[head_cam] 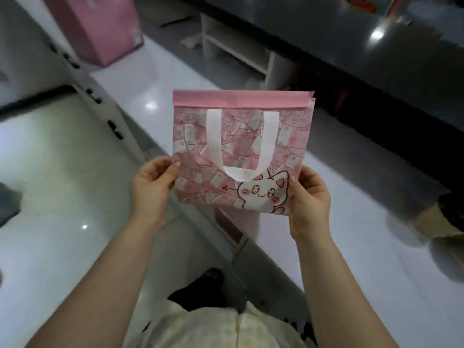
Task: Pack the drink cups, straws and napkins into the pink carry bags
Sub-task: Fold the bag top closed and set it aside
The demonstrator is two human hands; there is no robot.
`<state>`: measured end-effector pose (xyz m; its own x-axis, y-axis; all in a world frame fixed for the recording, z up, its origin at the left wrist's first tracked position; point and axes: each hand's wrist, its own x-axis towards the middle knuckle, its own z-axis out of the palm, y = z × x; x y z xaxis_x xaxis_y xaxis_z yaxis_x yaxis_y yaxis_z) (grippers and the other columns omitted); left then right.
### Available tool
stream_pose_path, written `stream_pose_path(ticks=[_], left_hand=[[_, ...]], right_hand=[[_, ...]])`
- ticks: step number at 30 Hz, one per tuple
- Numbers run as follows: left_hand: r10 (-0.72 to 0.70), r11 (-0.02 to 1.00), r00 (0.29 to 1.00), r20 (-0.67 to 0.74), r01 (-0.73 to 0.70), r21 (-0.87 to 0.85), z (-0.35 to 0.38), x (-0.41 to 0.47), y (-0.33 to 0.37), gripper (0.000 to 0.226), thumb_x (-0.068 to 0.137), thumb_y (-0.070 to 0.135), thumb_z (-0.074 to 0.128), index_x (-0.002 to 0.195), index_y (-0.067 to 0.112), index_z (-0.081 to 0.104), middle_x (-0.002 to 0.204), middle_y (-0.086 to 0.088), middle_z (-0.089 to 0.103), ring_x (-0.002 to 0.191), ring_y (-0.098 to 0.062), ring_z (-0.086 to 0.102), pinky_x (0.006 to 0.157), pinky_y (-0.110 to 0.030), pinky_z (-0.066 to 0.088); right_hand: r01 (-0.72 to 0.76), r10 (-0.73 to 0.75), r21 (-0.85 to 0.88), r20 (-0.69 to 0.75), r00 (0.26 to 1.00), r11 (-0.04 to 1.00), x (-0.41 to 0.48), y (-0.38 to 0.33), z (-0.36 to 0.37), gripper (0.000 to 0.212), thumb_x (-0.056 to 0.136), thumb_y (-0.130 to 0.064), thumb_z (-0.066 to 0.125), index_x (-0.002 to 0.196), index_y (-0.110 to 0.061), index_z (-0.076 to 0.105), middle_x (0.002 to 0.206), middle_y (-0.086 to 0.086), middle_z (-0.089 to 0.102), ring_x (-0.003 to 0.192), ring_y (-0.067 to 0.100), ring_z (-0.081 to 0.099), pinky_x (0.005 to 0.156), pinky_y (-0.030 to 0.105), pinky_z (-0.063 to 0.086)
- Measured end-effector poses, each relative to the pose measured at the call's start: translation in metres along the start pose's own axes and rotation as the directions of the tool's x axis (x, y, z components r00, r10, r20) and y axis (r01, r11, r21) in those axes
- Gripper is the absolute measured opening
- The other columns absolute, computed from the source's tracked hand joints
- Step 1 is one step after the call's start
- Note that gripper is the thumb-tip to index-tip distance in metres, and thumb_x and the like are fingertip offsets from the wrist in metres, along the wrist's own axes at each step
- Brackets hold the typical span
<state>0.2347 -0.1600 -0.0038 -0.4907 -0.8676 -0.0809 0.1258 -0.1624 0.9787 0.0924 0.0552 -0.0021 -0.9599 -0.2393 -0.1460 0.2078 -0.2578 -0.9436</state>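
A flat pink carry bag (241, 146) with a white cat print and a white loop handle hangs in the air in front of me, above the floor. My left hand (150, 189) pinches its lower left edge. My right hand (310, 199) grips its lower right edge, thumb on the front by the cat. The bag is folded flat, its pink top band uppermost. No drink cups, straws or napkins are in view.
A white counter (50, 184) runs along my left, with black drawer handles on its front. A pink box (100, 28) stands at the back left. A dark counter (351, 46) with a white shelf unit (238, 46) beneath it lies ahead. Brown cardboard (437, 222) sits at the right edge.
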Motion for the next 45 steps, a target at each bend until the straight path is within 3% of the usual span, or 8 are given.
stream_pose_path(ticks=[7,11,14,21,27,34,38,45], left_hand=[[0.005,1.000,0.944,-0.330,-0.004,0.005,-0.130,-0.047,0.010,0.015,0.088,0.011,0.070,0.087,0.026,0.070,0.087,0.007,0.071,0.089,-0.018,0.064,0.085,-0.042,0.050],[0.008,1.000,0.892,-0.452,-0.008,0.001,-0.199,-0.053,0.012,0.025,0.089,0.010,0.069,0.087,0.034,0.071,0.089,0.011,0.073,0.092,-0.016,0.067,0.082,-0.035,0.056],[0.013,1.000,0.867,-0.498,-0.007,0.015,-0.251,-0.042,0.019,0.033,0.089,0.007,0.068,0.085,0.040,0.071,0.088,0.010,0.073,0.087,-0.014,0.068,0.074,-0.031,0.055],[0.038,0.997,0.807,-0.590,-0.072,-0.035,-0.410,0.026,0.080,0.032,0.088,-0.006,0.063,0.100,0.023,0.069,0.091,0.000,0.072,0.089,-0.021,0.067,0.079,-0.032,0.055],[0.011,0.998,0.781,-0.624,-0.043,-0.037,-0.518,0.087,0.115,0.033,0.087,-0.006,0.064,0.100,0.024,0.071,0.104,-0.004,0.074,0.100,-0.025,0.069,0.085,-0.039,0.056],[-0.120,0.990,0.771,-0.626,0.045,-0.135,-0.580,0.160,0.099,0.033,0.092,-0.009,0.055,0.099,0.020,0.069,0.094,0.000,0.073,0.076,-0.007,0.070,0.058,-0.018,0.054],[-0.149,0.986,0.752,-0.642,0.065,-0.152,-0.601,0.225,0.096,0.035,0.093,-0.008,0.053,0.098,0.022,0.070,0.091,0.002,0.073,0.076,-0.006,0.069,0.058,-0.016,0.052],[-0.120,0.985,0.740,-0.662,0.005,-0.173,-0.643,0.387,0.127,0.036,0.094,-0.010,0.049,0.103,0.019,0.069,0.087,0.008,0.075,0.078,-0.007,0.069,0.065,-0.019,0.054]], right_hand=[[-0.143,0.160,-0.076,0.334,0.929,0.987,-0.045,0.047,0.086,0.020,0.089,-0.002,0.066,0.108,-0.009,0.066,0.105,0.009,0.073,0.096,0.027,0.071,0.075,0.040,0.060],[-0.139,0.206,-0.166,0.512,0.834,0.976,-0.070,0.069,0.143,0.022,0.082,-0.013,0.070,0.102,-0.021,0.070,0.104,0.005,0.074,0.096,0.025,0.072,0.069,0.035,0.059],[-0.126,0.233,-0.218,0.585,0.777,0.968,-0.085,0.089,0.196,0.026,0.083,-0.009,0.070,0.108,-0.017,0.068,0.107,0.009,0.073,0.099,0.030,0.071,0.073,0.040,0.059],[-0.076,0.242,-0.260,0.699,0.673,0.963,-0.134,0.130,0.393,0.024,0.087,-0.006,0.066,0.107,-0.017,0.070,0.103,0.007,0.075,0.096,0.028,0.072,0.077,0.044,0.060],[-0.167,0.314,-0.275,0.679,0.664,0.947,-0.169,0.173,0.522,0.031,0.089,0.002,0.062,0.115,-0.012,0.069,0.100,0.009,0.075,0.093,0.028,0.072,0.070,0.035,0.061],[-0.207,0.388,-0.355,0.578,0.718,0.912,-0.164,0.223,0.618,0.033,0.088,0.007,0.062,0.114,-0.011,0.068,0.105,0.017,0.072,0.095,0.034,0.070,0.080,0.045,0.060],[-0.223,0.398,-0.361,0.543,0.739,0.906,-0.132,0.251,0.683,0.030,0.087,0.008,0.061,0.109,-0.011,0.069,0.104,0.018,0.071,0.095,0.034,0.069,0.084,0.048,0.058],[-0.233,0.385,-0.311,0.640,0.665,0.921,-0.046,0.279,0.850,0.031,0.087,0.012,0.059,0.109,-0.007,0.067,0.093,0.010,0.070,0.094,0.032,0.067,0.087,0.049,0.056]])
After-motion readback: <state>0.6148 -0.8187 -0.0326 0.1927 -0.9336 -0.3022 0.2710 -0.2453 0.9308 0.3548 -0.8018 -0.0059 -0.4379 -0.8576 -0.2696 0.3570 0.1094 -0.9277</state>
